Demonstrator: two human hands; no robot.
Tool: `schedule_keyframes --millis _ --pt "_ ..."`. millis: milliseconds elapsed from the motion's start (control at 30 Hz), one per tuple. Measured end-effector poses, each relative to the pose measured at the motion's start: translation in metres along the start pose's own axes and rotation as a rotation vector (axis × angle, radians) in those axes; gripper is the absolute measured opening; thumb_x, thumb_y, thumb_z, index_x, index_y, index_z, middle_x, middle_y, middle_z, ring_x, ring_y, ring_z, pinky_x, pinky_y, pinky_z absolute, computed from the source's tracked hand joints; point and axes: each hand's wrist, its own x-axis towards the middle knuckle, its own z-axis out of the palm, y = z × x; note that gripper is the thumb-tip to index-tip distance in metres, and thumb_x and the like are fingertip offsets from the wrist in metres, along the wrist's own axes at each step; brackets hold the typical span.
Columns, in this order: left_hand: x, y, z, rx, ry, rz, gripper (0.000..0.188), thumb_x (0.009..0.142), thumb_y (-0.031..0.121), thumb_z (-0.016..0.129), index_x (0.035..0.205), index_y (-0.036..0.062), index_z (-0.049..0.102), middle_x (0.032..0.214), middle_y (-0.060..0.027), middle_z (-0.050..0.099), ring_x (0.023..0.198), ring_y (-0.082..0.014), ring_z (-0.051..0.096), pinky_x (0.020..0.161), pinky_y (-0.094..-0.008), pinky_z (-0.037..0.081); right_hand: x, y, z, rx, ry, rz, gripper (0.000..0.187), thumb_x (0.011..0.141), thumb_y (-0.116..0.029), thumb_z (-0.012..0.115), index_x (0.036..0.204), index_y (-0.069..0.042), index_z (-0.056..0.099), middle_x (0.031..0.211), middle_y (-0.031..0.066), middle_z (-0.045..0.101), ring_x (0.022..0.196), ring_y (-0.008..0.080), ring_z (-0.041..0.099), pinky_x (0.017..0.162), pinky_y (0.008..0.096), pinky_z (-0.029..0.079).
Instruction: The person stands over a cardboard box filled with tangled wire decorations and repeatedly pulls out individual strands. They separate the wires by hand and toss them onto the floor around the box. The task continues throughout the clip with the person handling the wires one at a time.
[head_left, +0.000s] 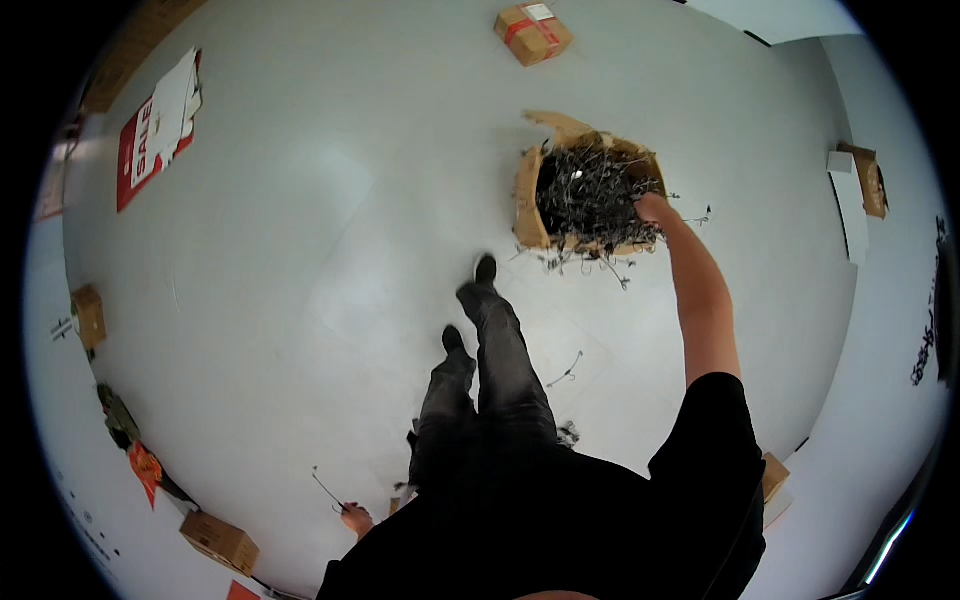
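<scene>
An open cardboard box (527, 208) stands on the floor ahead of me, heaped with a tangle of thin dark hangers (600, 190). Several of them stick out over its near and right sides. My right hand (652, 208) reaches to the box's right edge with curled fingers. Whether it grips the rim or some hangers is hidden. Low on the left, my left hand (355, 517) is closed around one thin dark hanger (328, 490), which points up and away. Another loose hanger (567, 371) lies on the floor right of my legs.
A taped carton (535, 35) sits beyond the box. At the left lies a red and white sign board (150, 140). Cartons line the walls, among them a brown one (220, 541) at lower left and an open one (867, 182) at right. More dark pieces (568, 434) lie beside my legs.
</scene>
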Motion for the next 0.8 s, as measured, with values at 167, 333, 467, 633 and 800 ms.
schedule_keyframes --millis 167,333,467,633,800 --pt "-0.027 0.073 0.051 -0.304 -0.064 -0.169 0.04 0.104 0.038 0.047 0.101 0.0019 0.064 0.09 -0.0099 0.063 0.077 -0.0233 0.059 0.064 -0.0368 0.047 -0.029 -0.003 -0.004 0.092 -0.032 0.127 0.021 0.097 -0.01 0.058 0.098 0.008 0.07 0.098 0.0251 0.071 0.081 0.0378 0.071 0.066 0.0513 0.055" --pt "-0.091 0.158 0.155 -0.255 -0.044 -0.105 0.04 0.105 0.029 0.044 0.09 -0.0033 0.061 0.057 -0.0114 0.054 0.039 -0.0188 0.046 0.034 -0.0347 0.03 -0.064 -0.03 -0.072 0.215 -0.209 0.161 0.022 0.093 -0.008 0.061 0.11 0.003 0.07 0.113 0.025 0.07 0.103 0.037 0.07 0.077 0.0491 0.057" --pt "-0.145 0.346 0.203 -0.11 -0.155 0.166 0.044 0.105 0.032 0.041 0.088 -0.0016 0.064 0.054 -0.0064 0.053 0.037 -0.018 0.045 0.033 -0.0351 0.033 -0.067 -0.006 -0.035 0.401 -0.112 0.219 0.022 0.093 -0.011 0.06 0.109 -0.002 0.073 0.115 0.022 0.071 0.107 0.0354 0.07 0.084 0.0473 0.058" --pt "-0.153 0.554 0.259 0.187 -0.35 0.556 0.044 0.106 0.029 0.038 0.088 -0.0035 0.061 0.054 -0.0055 0.053 0.039 -0.0168 0.047 0.035 -0.0331 0.036 -0.079 -0.022 -0.053 0.725 -0.154 0.384 0.028 0.091 -0.016 0.061 0.114 -0.005 0.073 0.12 0.018 0.071 0.112 0.0343 0.068 0.089 0.0456 0.057" --pt "-0.144 0.755 0.321 0.211 -0.585 0.549 0.041 0.105 0.031 0.042 0.085 0.0004 0.061 0.054 -0.0059 0.053 0.043 -0.02 0.05 0.038 -0.0376 0.038 -0.089 -0.005 -0.082 0.888 -0.276 0.456 0.029 0.091 -0.02 0.061 0.114 -0.008 0.075 0.12 0.0147 0.072 0.112 0.0314 0.07 0.09 0.0432 0.057"
